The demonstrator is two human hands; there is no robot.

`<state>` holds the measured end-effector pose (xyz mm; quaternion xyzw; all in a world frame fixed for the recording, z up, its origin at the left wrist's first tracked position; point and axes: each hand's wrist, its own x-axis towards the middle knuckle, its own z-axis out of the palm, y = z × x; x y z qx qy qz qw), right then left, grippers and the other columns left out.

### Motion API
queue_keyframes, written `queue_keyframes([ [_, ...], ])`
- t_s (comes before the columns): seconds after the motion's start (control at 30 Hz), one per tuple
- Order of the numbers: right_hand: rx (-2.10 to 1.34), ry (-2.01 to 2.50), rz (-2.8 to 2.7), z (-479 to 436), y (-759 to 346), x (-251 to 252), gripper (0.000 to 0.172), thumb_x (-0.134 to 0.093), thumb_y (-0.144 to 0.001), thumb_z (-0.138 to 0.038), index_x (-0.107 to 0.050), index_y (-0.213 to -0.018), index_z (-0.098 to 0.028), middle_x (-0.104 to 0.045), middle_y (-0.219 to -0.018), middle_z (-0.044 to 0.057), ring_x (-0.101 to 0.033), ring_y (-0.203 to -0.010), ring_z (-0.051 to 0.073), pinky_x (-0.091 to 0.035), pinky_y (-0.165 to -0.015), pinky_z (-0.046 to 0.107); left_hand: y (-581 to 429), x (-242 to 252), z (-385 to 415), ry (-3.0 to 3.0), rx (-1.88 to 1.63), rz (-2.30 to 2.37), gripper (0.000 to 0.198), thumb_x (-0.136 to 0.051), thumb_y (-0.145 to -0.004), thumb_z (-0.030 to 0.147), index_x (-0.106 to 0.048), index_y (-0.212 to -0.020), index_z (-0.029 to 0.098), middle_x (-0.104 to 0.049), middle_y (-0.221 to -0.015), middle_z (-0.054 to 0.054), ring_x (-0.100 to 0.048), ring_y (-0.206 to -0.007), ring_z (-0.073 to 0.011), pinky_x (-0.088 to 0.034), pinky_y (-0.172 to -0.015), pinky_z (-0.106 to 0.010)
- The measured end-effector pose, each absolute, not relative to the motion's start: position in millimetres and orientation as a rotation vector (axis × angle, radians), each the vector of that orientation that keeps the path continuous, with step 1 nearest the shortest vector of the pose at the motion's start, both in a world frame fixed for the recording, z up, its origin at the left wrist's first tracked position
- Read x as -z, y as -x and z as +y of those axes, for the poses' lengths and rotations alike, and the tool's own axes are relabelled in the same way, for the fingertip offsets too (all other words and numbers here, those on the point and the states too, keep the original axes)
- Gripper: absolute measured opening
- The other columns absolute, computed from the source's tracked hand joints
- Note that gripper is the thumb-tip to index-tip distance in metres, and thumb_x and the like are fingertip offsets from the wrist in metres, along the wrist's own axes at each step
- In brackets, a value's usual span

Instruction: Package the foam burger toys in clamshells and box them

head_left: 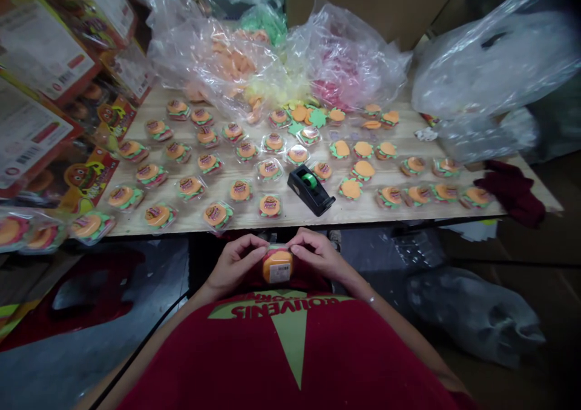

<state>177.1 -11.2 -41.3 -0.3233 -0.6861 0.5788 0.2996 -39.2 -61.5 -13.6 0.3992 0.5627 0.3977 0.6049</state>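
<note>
Close to my body, below the table's front edge, a toy burger in a clear plastic box (278, 265) is held between both hands. A white barcode label shows on the side facing me. My left hand (238, 261) pinches its left upper corner with thumb and forefinger. On the opposite corner, the thumb and fingers of my right hand (320, 256) are closed in the same way. Just beyond my hands, a black tape dispenser (310, 189) with green tape stands on the wooden table (290, 221). Another boxed toy burger (270, 205) lies left of the dispenser.
Rows of boxed toy burgers (191, 187) cover the table's left, with unboxed burgers (351, 188) right of the dispenser. Clear bags of foam pieces (231, 53) line the back. Printed cartons (40, 47) are stacked at left. A dark red cloth (511, 191) hangs over the right end.
</note>
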Motion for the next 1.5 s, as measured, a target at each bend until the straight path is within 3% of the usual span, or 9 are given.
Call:
queue_keyframes([
  [0.33,-1.466,0.905,-1.825,-15,-171,44,0.025,-0.049,-0.094,-0.034,-0.066,-0.09,-0.017,-0.065,-0.084,0.004,-0.059,-0.078,0.016,-0.045,-0.073,0.028,38,18,-60,-1.098,-0.92,1.381,0.027,-0.065,-0.08,0.04,-0.06,-0.071,0.015,-0.057,-0.064,0.001,-0.049,-0.059,-0.0113,-0.039,-0.057,-0.022],
  [0.53,-1.547,0.909,-1.848,-10,-176,44,0.026,-0.05,-0.093,-0.035,-0.064,-0.086,-0.015,-0.065,-0.081,0.004,-0.058,-0.074,0.015,-0.045,-0.069,0.027,44,17,-59,-1.061,-0.826,1.28,0.028,-0.066,-0.079,0.041,-0.068,-0.088,0.015,-0.067,-0.081,-0.004,-0.058,-0.072,-0.0165,-0.046,-0.067,-0.026],
  [0.87,-1.57,0.915,-1.872,-10,-175,42,0.024,-0.05,-0.093,-0.034,-0.064,-0.085,-0.015,-0.064,-0.081,0.004,-0.058,-0.075,0.015,-0.044,-0.068,0.027,42,21,-61,-1.082,-0.849,1.34,0.024,-0.066,-0.078,0.039,-0.065,-0.081,0.015,-0.066,-0.078,-0.005,-0.056,-0.071,-0.0164,-0.045,-0.066,-0.026],
  [1.1,-1.336,0.808,-2.01,12,-161,28,0.018,-0.05,-0.092,-0.023,-0.064,-0.083,-0.016,-0.061,-0.078,0.003,-0.057,-0.075,0.015,-0.043,-0.07,0.027,50,17,-42,-1.051,-0.76,1.237,0.029,-0.067,-0.078,0.041,-0.055,-0.069,0.016,-0.054,-0.06,0.004,-0.045,-0.055,-0.0098,-0.036,-0.054,-0.021],
  [1.27,-1.53,0.841,-2.003,17,-154,33,0.016,-0.053,-0.088,-0.022,-0.064,-0.08,-0.015,-0.063,-0.076,0.003,-0.056,-0.07,0.014,-0.042,-0.065,0.025,56,18,-44,-1.117,-0.606,1.126,0.027,-0.06,-0.083,0.041,-0.064,-0.089,0.015,-0.065,-0.082,-0.003,-0.055,-0.073,-0.0152,-0.042,-0.064,-0.024],
  [1.5,-1.729,1.116,-1.589,-19,-162,39,0.013,-0.058,-0.082,-0.025,-0.063,-0.087,-0.015,-0.066,-0.084,0.003,-0.059,-0.077,0.015,-0.045,-0.069,0.026,55,27,-54,-1.144,-0.696,1.216,0.029,-0.058,-0.085,0.043,-0.059,-0.082,0.014,-0.06,-0.074,-0.001,-0.051,-0.066,-0.0126,-0.04,-0.059,-0.022],
])
